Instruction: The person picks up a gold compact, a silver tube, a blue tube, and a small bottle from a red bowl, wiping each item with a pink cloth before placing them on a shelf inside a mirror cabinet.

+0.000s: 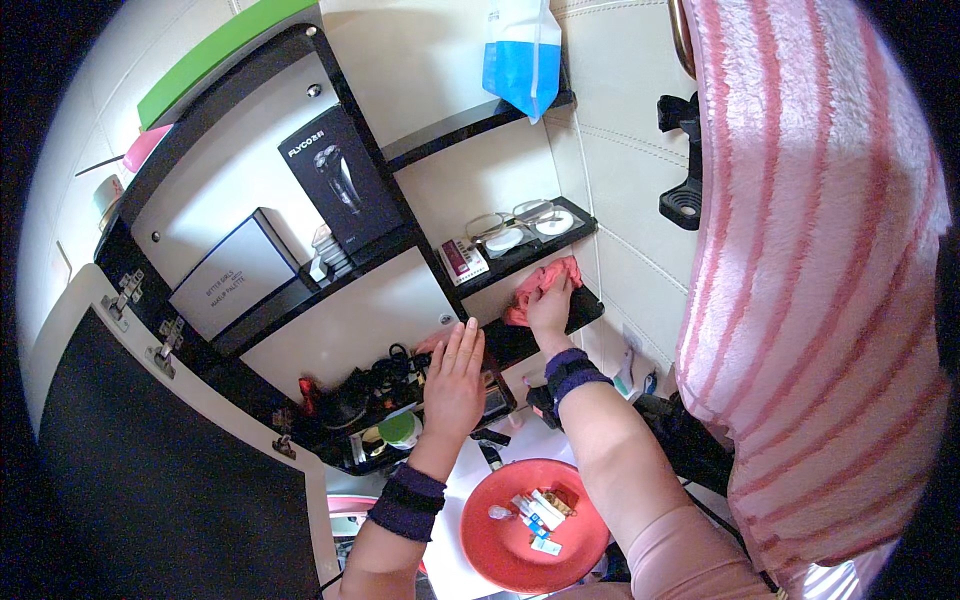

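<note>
We could not see all of the pink cloth, as the right hand covered part of it. The left hand hid some of the cabinet's white back panel from us. We lost the tops of the striped towel and the blue-and-white bag at the upper edge, and the foot of the cabinet door at the lower. We found the packets in the red pan too small to identify.

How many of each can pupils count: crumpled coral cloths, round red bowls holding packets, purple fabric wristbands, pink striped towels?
Crumpled coral cloth in the right hand: 1
Round red bowl: 1
Purple fabric wristbands: 2
Pink striped towel: 1
Total: 5
</note>
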Available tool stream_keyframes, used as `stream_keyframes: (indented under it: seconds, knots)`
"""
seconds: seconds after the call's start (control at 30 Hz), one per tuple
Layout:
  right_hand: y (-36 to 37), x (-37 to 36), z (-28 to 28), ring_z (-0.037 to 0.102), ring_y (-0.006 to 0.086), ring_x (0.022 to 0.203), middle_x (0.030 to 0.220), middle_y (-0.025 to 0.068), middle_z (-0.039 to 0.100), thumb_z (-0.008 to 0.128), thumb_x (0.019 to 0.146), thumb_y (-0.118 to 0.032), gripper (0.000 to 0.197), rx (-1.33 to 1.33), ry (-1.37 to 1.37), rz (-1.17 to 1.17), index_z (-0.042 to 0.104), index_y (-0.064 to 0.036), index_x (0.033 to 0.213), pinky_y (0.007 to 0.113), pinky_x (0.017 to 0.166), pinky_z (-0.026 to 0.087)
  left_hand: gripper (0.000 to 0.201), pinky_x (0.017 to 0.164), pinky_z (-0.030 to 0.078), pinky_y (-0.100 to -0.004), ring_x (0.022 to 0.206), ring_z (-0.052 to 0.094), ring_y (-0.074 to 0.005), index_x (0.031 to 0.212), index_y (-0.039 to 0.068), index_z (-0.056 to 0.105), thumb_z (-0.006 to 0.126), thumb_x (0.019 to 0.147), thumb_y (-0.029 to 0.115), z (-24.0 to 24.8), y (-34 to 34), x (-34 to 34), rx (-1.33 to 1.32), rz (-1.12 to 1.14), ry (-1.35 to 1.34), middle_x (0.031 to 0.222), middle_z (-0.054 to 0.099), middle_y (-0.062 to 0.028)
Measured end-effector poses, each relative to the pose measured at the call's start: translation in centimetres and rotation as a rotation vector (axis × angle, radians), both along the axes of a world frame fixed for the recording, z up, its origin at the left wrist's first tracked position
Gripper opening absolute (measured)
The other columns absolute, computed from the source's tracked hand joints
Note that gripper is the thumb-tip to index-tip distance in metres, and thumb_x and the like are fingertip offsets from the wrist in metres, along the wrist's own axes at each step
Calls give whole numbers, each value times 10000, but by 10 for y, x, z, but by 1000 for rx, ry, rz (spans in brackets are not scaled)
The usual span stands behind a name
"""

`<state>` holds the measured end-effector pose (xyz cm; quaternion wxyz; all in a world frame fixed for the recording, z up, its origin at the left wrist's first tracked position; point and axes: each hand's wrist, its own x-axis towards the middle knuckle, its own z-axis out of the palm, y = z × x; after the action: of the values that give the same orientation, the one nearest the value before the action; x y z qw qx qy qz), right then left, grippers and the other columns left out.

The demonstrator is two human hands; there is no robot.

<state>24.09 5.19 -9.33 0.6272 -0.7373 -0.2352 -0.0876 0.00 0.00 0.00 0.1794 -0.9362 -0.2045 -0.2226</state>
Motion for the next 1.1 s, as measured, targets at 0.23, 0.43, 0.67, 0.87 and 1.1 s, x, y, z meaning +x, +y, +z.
stream_keyframes:
  seconds: [0.23,0.43,0.67,0.87,1.1]
  knots:
    - [-9,-2,51,419,469,1222,1321,346,404,605,791,-79,627,91,-193,-11,351,128,1325,448,1033,387,633,1129,265,-400,1411,289,-245,1404,14,406,592,807,113,-3,-7,-2,-22,3,-15,1533,295,-103]
    - [-9,-39,65,537,461,1010,1059,290,562,597,706,9,299,-59,-459,-17,609,52,1001,483,910,452,639,1124,276,-406,1399,314,-255,1400,16,412,597,795,107,-5,-8,2,-26,5,-46,1521,317,-111]
    - [0,-70,37,502,347,1132,1090,151,583,518,790,-106,172,-6,-642,377,648,-16,857,420,931,455,654,1126,269,-416,1396,321,-245,1406,30,413,605,785,108,-7,-4,4,15,16,-58,1516,331,-98]
    - [-4,-56,38,529,333,1062,975,128,597,524,794,-122,144,-171,-772,242,650,-57,822,437,938,448,661,1136,243,-416,1406,300,-224,1411,46,413,607,782,106,-10,-5,5,-4,45,-74,1521,326,-75]
    - [-6,-24,54,553,365,1077,1011,210,643,583,809,-180,220,-328,-593,29,712,-6,847,433,1013,411,651,1140,236,-409,1411,287,-213,1412,50,413,596,790,105,-7,-1,3,-29,26,-74,1533,306,-60]
